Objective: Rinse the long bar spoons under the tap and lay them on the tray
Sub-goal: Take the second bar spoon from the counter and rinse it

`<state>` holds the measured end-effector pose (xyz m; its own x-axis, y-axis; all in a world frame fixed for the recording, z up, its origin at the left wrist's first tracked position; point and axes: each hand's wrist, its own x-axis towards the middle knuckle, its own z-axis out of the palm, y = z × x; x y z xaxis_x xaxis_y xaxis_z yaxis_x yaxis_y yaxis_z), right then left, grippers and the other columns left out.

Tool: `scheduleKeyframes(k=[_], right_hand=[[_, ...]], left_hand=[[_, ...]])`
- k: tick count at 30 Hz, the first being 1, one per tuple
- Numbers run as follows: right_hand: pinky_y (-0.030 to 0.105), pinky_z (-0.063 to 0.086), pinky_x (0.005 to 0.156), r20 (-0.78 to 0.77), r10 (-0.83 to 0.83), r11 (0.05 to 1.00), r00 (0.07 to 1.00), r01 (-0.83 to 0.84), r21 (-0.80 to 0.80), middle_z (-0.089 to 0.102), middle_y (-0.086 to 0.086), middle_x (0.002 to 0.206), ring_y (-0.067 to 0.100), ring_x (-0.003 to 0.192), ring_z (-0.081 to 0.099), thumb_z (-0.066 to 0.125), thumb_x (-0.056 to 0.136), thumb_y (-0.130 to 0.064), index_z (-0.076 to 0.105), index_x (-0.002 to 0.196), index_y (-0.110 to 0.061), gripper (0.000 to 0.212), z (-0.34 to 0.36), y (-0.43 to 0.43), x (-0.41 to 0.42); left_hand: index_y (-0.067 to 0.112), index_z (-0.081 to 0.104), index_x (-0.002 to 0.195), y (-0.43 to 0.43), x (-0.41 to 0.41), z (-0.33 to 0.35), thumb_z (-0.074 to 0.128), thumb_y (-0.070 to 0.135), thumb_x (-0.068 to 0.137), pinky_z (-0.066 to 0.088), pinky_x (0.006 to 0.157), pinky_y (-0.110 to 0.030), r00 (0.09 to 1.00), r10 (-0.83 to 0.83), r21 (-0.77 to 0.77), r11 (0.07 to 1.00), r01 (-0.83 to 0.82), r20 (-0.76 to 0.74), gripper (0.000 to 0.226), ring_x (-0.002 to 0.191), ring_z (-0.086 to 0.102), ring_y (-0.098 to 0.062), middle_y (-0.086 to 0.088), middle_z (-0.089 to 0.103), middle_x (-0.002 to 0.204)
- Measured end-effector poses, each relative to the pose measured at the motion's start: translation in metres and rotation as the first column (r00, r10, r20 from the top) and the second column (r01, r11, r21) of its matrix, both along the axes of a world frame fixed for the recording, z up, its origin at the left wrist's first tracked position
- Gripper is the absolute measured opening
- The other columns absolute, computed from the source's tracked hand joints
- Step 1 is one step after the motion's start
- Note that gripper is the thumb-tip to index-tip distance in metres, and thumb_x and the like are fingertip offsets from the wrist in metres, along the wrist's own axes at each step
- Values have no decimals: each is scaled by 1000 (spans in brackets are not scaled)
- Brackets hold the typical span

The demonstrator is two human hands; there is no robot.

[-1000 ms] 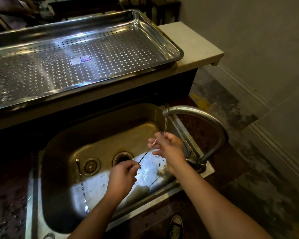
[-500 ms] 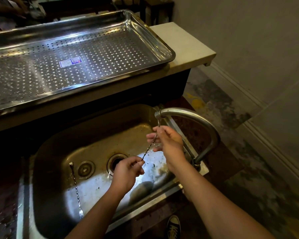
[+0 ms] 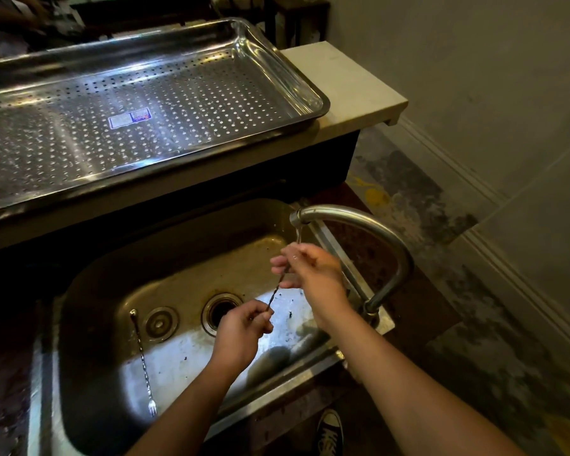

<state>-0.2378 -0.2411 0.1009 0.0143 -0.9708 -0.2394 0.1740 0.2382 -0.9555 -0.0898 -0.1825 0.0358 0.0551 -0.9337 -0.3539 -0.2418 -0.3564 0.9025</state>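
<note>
A long twisted bar spoon (image 3: 276,291) slants between my two hands over the steel sink (image 3: 89,291). My left hand (image 3: 242,330) pinches its lower end. My right hand (image 3: 310,271) grips its upper end under the thin stream from the curved tap (image 3: 369,232); the spoon's tip is hidden in the fingers. A second bar spoon (image 3: 142,360) with a small fork end lies flat on the sink floor at the left. The perforated steel tray (image 3: 293,93) sits on the raised counter behind the sink, with only a sticker on it.
The drain (image 3: 221,312) and a smaller round fitting (image 3: 160,322) lie in the sink floor between the spoons. A pale counter slab (image 3: 352,80) ends right of the tray. A wall and stained floor (image 3: 458,258) lie to the right; my shoe (image 3: 331,432) shows below.
My hands keep the spoon under the stream with small shifts of the fingers; the view has drifted slightly. The spoon on the sink floor has not moved.
</note>
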Motion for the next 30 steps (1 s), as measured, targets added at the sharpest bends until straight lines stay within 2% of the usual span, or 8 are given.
scheduleKeyframes(k=[3, 6, 12, 15, 17, 20, 24, 30], right_hand=[[23, 58, 59, -57, 74, 997, 996, -73, 27, 80, 2, 91, 14, 82, 76, 59, 100, -17, 70, 97, -15, 11, -2, 4, -1], [23, 59, 60, -88, 57, 997, 994, -52, 58, 80, 3, 87, 11, 78, 76, 59, 100, -17, 69, 93, -7, 16, 1, 0, -5], [25, 58, 59, -13, -54, 998, 998, 54, 23, 77, -1, 78, 9, 70, 71, 64, 97, -14, 72, 94, -10, 10, 4, -10, -9], [38, 60, 67, -303, 7, 1000, 953, -10, -7, 74, 12, 83, 26, 73, 71, 68, 93, -24, 73, 83, -8, 19, -5, -8, -11], [33, 56, 70, -410, -19, 998, 912, -9, -66, 70, 13, 89, 27, 81, 68, 72, 91, -24, 72, 81, -5, 21, -9, -7, -14], [14, 50, 68, -364, -59, 991, 930, 10, -136, 67, 10, 97, 17, 85, 67, 70, 93, -17, 74, 87, -4, 15, -8, -7, -17], [21, 56, 81, -283, -93, 983, 955, 44, -176, 70, 3, 101, 14, 96, 69, 70, 93, -16, 76, 97, -16, 7, -1, -6, -18], [20, 54, 87, -349, -32, 985, 937, -29, -168, 64, 0, 104, 13, 101, 66, 64, 96, -7, 75, 108, -5, 17, -4, -6, -17]], left_hand=[[22, 70, 88, 0, -1, 3, 56, 6, 94, 49, 51, -20, 999, 24, -2, 1000, -24, -49, 23, 60, 61, -9, -7, 67, 66], [26, 70, 90, -5, -7, 9, 56, 7, 94, 53, 67, -25, 999, 28, -22, 999, -29, -40, 24, 69, 66, -14, -13, 70, 73], [23, 66, 91, -26, -26, 22, 56, 13, 95, 52, 63, -31, 996, -61, -11, 998, 62, 63, 15, 75, 67, -15, -2, 73, 81], [25, 64, 97, -38, -35, 31, 55, 16, 96, 56, 82, -38, 987, -128, -45, 990, 133, 94, 13, 85, 69, -13, 2, 72, 85], [26, 63, 96, -46, -40, 37, 55, 16, 95, 56, 83, -41, 981, -156, -84, 982, 166, 120, 13, 83, 69, -10, 3, 72, 85], [24, 65, 100, -55, -42, 41, 57, 14, 93, 57, 75, -39, 970, -147, -148, 973, 177, 193, 15, 82, 69, -15, 3, 72, 90], [30, 68, 104, -63, -45, 47, 60, 20, 92, 53, 63, -26, 933, -165, -211, 947, 240, 321, 17, 71, 68, -16, 7, 74, 90], [26, 65, 102, -63, -42, 48, 57, 22, 93, 56, 75, -47, 966, -142, -231, 954, 192, 217, 14, 81, 68, -17, 3, 72, 88]])
